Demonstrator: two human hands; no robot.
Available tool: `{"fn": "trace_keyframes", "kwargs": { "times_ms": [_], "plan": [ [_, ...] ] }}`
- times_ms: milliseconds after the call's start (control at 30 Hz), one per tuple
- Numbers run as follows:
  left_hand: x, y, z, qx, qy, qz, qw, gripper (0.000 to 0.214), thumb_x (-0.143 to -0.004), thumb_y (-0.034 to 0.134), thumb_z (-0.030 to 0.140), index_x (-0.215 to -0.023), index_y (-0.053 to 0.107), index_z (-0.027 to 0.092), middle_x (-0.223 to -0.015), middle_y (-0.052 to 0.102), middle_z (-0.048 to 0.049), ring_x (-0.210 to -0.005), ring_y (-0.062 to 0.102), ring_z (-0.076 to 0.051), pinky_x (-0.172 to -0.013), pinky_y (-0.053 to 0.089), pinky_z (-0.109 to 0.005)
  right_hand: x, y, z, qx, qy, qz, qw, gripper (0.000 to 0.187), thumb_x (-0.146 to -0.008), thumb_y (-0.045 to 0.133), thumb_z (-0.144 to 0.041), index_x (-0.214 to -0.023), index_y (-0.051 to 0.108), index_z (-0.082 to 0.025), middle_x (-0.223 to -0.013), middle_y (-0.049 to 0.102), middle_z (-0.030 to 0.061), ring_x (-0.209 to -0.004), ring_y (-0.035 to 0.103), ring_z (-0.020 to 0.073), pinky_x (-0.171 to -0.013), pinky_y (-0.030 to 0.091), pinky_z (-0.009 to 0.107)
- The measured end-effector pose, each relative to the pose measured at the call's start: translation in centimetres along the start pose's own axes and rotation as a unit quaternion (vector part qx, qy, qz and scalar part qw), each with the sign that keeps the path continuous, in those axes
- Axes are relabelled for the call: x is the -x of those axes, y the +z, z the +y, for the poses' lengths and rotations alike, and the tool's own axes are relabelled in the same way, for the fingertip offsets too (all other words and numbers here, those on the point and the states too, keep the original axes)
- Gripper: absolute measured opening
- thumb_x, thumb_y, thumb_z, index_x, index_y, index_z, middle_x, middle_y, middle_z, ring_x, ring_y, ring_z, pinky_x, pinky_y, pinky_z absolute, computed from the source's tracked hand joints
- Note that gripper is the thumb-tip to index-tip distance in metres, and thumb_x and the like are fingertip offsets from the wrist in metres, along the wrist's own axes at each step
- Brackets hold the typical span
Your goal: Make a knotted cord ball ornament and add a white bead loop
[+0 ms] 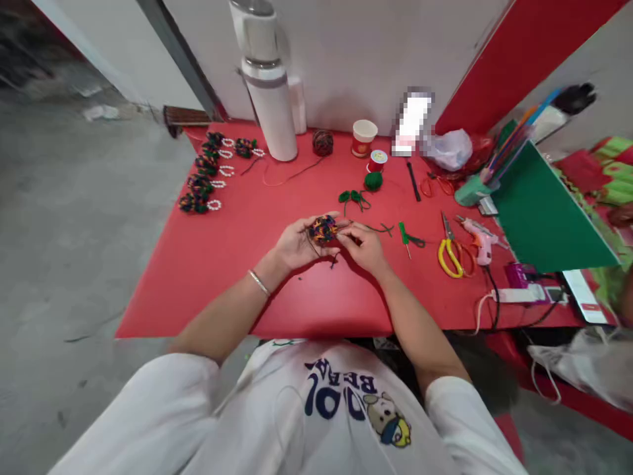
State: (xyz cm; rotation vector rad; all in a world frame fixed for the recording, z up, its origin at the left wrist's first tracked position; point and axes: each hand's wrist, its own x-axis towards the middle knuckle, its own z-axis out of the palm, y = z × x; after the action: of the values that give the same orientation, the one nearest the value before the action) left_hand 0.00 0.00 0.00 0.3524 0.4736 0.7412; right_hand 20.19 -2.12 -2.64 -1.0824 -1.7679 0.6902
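Observation:
A small crocheted piece (324, 228) in dark, orange and red yarn rests in my left hand (295, 243), whose fingers curl under and around it. At its right edge, the thumb and forefinger of my right hand (363, 247) are pinched together, touching the piece. Thin yarn strands hang from it, one ending in a dark tail (335, 261) below. Just beyond the hands lie green crocheted leaves (354, 196) with a loose cord and a ball of green yarn (373, 181). A green-handled crochet hook (404, 236) lies right of my right hand.
Finished crocheted pieces with white bead loops (200, 181) line the left edge. At the back are a white thermos (271, 99), multicoloured yarn ball (323, 142), paper cup (364, 138) and phone (413, 122). On the right are yellow-handled scissors (449, 257) and a pink glue gun (481, 239).

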Motion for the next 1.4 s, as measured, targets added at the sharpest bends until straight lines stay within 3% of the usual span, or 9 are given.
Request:
{"fn": "trace_keyframes", "kwargs": {
  "times_ms": [167,333,500,633,800,900,1033,1267,1400],
  "plan": [
    [-0.2,-0.1,-0.5,0.001,-0.001,-0.004,1.0,0.052,-0.107,0.032,0.029,-0.15,0.054,0.011,-0.123,0.076,-0.0173,-0.096,0.077,-0.028,-0.083,0.064,-0.051,0.1,0.3,0.3,0.016,0.029,-0.004,0.999,0.02,-0.098,0.064,-0.033,-0.084,0.075,-0.022,-0.091,0.072,0.0049,-0.081,0.065,0.0172,-0.078,0.051,0.031],
    [-0.5,-0.5,-0.8,-0.022,0.002,0.003,1.0,0.046,-0.106,0.042,0.036,-0.139,0.063,0.013,-0.115,0.078,-0.0149,-0.095,0.077,-0.027,-0.085,0.065,-0.049,0.0,0.1,0.3,-0.006,0.04,0.018,0.999,0.019,-0.098,0.066,-0.033,-0.086,0.075,-0.021,-0.088,0.071,0.0049,-0.083,0.065,0.0183,-0.081,0.051,0.034],
    [-0.3,-1.2,0.0,-0.097,0.027,0.007,0.995,0.04,-0.091,0.059,0.021,-0.128,0.07,0.01,-0.108,0.079,-0.0148,-0.086,0.077,-0.023,-0.068,0.065,-0.032,-0.1,-0.9,0.3,-0.003,0.062,-0.006,0.998,0.022,-0.098,0.067,-0.035,-0.084,0.077,-0.021,-0.079,0.064,0.0021,-0.075,0.059,0.0156,-0.072,0.047,0.03],
    [0.2,-1.4,0.6,-0.136,0.002,-0.044,0.99,0.052,-0.081,0.068,0.018,-0.133,0.068,0.014,-0.109,0.078,-0.0149,-0.069,0.075,-0.023,-0.054,0.062,-0.031,-0.2,-1.2,0.7,-0.031,0.06,-0.007,0.998,0.018,-0.096,0.071,-0.035,-0.086,0.079,-0.022,-0.08,0.063,0.0007,-0.074,0.057,0.0137,-0.069,0.045,0.027],
    [0.5,-1.2,0.3,-0.156,-0.011,-0.057,0.986,0.062,-0.08,0.074,0.019,-0.141,0.061,0.018,-0.128,0.072,-0.0204,-0.107,0.076,-0.037,-0.049,0.06,-0.025,-0.2,-0.9,1.3,-0.053,0.074,0.031,0.995,0.017,-0.094,0.074,-0.038,-0.089,0.082,-0.025,-0.084,0.062,0.0004,-0.078,0.058,0.0136,-0.075,0.048,0.028],
    [0.4,-1.0,-0.2,-0.155,-0.02,-0.055,0.986,0.062,-0.08,0.077,0.019,-0.14,0.061,0.018,-0.134,0.068,-0.02,-0.114,0.073,-0.039,-0.05,0.06,-0.024,-0.2,-0.9,1.5,-0.077,0.067,0.054,0.993,0.017,-0.093,0.075,-0.041,-0.089,0.083,-0.027,-0.086,0.061,0.0003,-0.083,0.059,0.0142,-0.08,0.05,0.029],
    [0.3,-0.8,-0.7,-0.155,-0.008,-0.047,0.987,0.058,-0.078,0.08,0.018,-0.133,0.065,0.017,-0.129,0.071,-0.0177,-0.109,0.075,-0.035,-0.05,0.061,-0.022,-0.2,-0.9,1.3,-0.09,0.069,0.068,0.991,0.017,-0.092,0.077,-0.044,-0.089,0.084,-0.029,-0.085,0.06,0.0003,-0.085,0.06,0.015,-0.082,0.051,0.031],
    [0.3,-0.7,-0.8,-0.185,0.035,-0.03,0.982,0.058,-0.073,0.085,0.013,-0.128,0.069,0.016,-0.113,0.077,-0.0113,-0.075,0.076,-0.019,-0.051,0.062,-0.022,-0.3,-1.2,0.9,-0.08,0.059,0.065,0.993,0.013,-0.094,0.075,-0.039,-0.098,0.083,-0.03,-0.093,0.066,0.0018,-0.089,0.063,0.0156,-0.086,0.053,0.032],
    [0.4,-0.6,-0.7,-0.183,0.022,-0.043,0.982,0.061,-0.073,0.087,0.019,-0.13,0.067,0.013,-0.111,0.078,-0.0147,-0.081,0.078,-0.023,-0.05,0.061,-0.021,-0.4,-1.4,0.7,-0.072,0.037,0.062,0.995,0.014,-0.097,0.072,-0.037,-0.098,0.082,-0.028,-0.095,0.068,0.0024,-0.091,0.065,0.0155,-0.087,0.054,0.032]
  ]
}}
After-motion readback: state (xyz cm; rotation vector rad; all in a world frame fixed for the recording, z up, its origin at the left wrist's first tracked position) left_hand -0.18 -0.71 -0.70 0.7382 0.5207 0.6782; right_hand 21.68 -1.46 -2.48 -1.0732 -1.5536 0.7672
